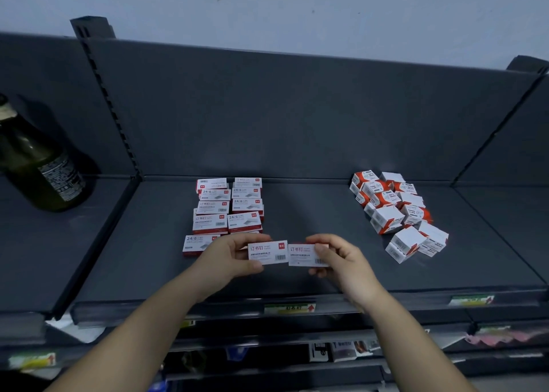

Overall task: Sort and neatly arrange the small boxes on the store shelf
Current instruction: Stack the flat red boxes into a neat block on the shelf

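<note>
Low in the middle of the frame, over the front of the shelf [312, 213], the left hand [228, 258] pinches one flat box [267, 252] by its left end. The right hand [341, 258] pinches a second flat box [303, 255] by its right end, and the two boxes meet edge to edge. Both grips are narrow, fingers on top and thumb beneath, so either box could twist or slip out if they are pressed together harder.

Just behind the hands lie the tidy rows [228, 207] of matching boxes, with a lone box [197, 244] at their front left, partly hidden by the left hand. A careless set-down could nudge these askew.

At the right of the frame the jumbled pile [398, 213] of squarer boxes sits unsorted and may tumble when touched. A bottle [38, 168] stands at far left, well apart.
</note>
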`<state>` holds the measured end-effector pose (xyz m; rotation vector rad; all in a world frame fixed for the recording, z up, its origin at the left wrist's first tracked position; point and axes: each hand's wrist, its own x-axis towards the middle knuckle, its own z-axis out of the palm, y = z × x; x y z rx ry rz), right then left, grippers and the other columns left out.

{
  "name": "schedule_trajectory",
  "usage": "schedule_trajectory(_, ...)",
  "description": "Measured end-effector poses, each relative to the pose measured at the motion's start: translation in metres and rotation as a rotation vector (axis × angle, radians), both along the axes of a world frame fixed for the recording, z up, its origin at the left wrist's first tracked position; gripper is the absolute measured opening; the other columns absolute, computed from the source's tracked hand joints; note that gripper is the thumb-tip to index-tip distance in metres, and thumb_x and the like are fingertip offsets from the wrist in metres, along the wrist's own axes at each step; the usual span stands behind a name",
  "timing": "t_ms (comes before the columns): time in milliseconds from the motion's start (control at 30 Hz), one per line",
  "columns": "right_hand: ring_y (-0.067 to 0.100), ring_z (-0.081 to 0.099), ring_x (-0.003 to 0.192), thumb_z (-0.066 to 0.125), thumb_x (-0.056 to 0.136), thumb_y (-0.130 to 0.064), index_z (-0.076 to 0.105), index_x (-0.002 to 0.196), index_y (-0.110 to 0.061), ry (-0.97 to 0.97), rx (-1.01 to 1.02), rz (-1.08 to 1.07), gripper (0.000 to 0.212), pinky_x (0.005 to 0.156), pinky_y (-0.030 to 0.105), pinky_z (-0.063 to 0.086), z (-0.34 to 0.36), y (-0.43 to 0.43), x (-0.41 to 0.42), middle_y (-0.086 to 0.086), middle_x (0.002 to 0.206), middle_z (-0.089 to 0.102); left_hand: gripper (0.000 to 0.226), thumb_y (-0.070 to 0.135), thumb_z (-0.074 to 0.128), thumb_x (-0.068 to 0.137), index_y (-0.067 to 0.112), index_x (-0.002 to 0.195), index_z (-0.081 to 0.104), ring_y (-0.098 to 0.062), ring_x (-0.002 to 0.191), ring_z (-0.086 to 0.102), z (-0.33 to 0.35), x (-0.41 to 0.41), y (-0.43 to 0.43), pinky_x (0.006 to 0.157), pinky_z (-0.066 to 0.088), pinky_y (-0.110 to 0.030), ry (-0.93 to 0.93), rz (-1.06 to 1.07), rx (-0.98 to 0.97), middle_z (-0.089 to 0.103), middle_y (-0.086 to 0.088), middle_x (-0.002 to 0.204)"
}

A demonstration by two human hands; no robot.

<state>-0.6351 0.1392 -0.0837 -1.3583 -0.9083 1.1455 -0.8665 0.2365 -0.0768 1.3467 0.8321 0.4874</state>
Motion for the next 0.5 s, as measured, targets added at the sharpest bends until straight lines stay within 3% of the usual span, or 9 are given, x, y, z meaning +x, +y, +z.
schedule_trajectory(133,0.022,0.069,0.077,0.054,0.099,-0.005,0.068,0.112,-0.018,-0.055,-0.029,0.066,0.023,0.068,0.029,0.055,-0.002,-0.002,0.002,0.003,0.092,0.074,0.048,-0.015,0.065,0.081,0.017,0.117,0.064,-0.011,0.106,0.067,-0.001,0.000,-0.002,0.090,0.055,-0.028,0.008,-0.010,0.055,0.072,0.002,0.111)
schedule_trajectory(267,0.004,0.066,0.083,0.064,0.095,-0.013,0.072,0.105,-0.034,-0.421,-0.024,0.136,0.024,0.077,0.019,0.050,-0.011,-0.009,0.005,-0.002,0.088,0.073,0.046,-0.012,0.064,0.084,0.028,0.106,0.069,-0.003,0.102,0.065,-0.015,-0.002,-0.012,0.092,0.052,-0.024,0.149,-0.015,0.230,0.071,0.014,0.106)
schedule_trajectory(367,0.005,0.066,0.098,0.072,0.090,-0.017,0.074,0.100,-0.034,-0.499,-0.006,0.150,0.020,0.088,0.019,0.050,-0.018,-0.016,0.007,-0.013,0.099,0.072,0.043,-0.006,0.066,0.084,0.032,0.102,0.069,-0.001,0.098,0.065,-0.024,-0.003,-0.019,0.091,0.051,-0.022,0.201,0.005,0.318,0.070,0.019,0.103)
schedule_trajectory(500,0.006,0.065,0.093,0.074,0.085,-0.010,0.073,0.095,-0.032,-0.560,0.019,0.150,0.024,0.086,0.016,0.047,-0.018,-0.018,0.009,-0.011,0.094,0.071,0.042,0.003,0.067,0.087,0.042,0.103,0.069,0.000,0.100,0.063,-0.026,-0.005,-0.018,0.091,0.051,-0.021,0.247,-0.061,0.371,0.067,0.024,0.104)
